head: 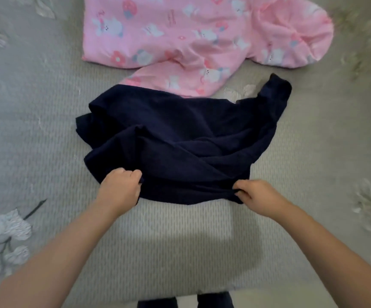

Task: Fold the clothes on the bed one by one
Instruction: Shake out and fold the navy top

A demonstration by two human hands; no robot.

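Observation:
A crumpled navy blue garment (180, 138) lies in the middle of the bed, one sleeve or corner reaching up to the right. My left hand (120, 185) grips its near left edge with curled fingers. My right hand (255, 196) pinches the near right edge. Behind it lies a pink garment (202, 32) printed with white animals and flowers, spread loosely, its lower part tucked under the navy garment's far edge.
The bed cover (35, 118) is grey, ribbed, with white flower patterns at the sides. The bed's near edge runs along the bottom of the view, where dark trouser legs (184, 302) show below it.

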